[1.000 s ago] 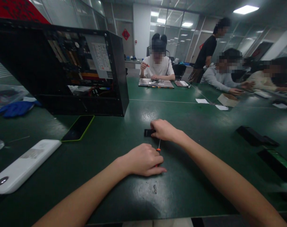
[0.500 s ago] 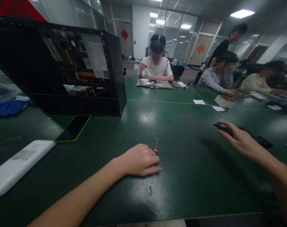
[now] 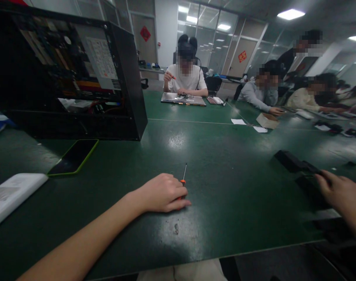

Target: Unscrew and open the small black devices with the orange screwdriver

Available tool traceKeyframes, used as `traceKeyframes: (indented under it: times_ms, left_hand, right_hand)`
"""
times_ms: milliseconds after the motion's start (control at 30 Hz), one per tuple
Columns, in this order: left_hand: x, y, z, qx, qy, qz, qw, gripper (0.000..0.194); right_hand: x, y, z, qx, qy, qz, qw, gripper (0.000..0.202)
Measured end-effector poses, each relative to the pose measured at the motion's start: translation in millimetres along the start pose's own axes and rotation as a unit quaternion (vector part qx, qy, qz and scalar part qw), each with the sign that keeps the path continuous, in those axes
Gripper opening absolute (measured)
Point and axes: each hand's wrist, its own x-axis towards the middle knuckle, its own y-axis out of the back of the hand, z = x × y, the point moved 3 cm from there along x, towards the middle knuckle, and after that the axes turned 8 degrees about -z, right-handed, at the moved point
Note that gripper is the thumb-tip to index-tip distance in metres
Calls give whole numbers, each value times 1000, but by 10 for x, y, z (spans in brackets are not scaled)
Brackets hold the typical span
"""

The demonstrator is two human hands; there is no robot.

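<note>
My left hand (image 3: pixel 166 192) rests on the green table (image 3: pixel 213 218), its fingers curled round a screwdriver (image 3: pixel 183 182). The screwdriver's handle is orange and black, and its thin metal shaft points away from me. Most of the handle is hidden under my fingers. Over at the right, my right hand (image 3: pixel 340 190) grips the near end of a long black part (image 3: pixel 292 162) with a blocky far end. It is held slightly tilted over the table; blur hides what kind of part it is.
An open black computer case (image 3: pixel 136 86) stands at the left. In front of it lie a phone with a green edge (image 3: pixel 75 158) and a white oblong device (image 3: pixel 16 191). A cardboard box (image 3: pixel 268 121) and white papers (image 3: pixel 238 121) lie farther back. Several people sit around the tables.
My right hand has moved right and nearer to me, and the long black part now shows ahead of its fingers. My left hand keeps its hold on the screwdriver. The view has turned slightly right.
</note>
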Motion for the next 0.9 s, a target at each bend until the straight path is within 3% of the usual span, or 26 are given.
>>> traceKeyframes:
  times_ms: [100,200,533,900]
  left_hand:
    - [-4,4,-3,4,3,-2,1000,39]
    - [-12,8,-5,3,5,-1,1000,41]
    - [-8,8,-4,-3,10,-5,1000,44]
    - [-15,-5,-10,-4,2,8,1000,44]
  right_hand:
    - [-113,-9,-222,-13,-44,-45,998,87]
    - [-180,-10,-318,0,-49,-42,998,87]
    - [-323,-35,-289,23,-73,-20,997,87]
    - [-319,-26,-256,21,-49,-27,998,81]
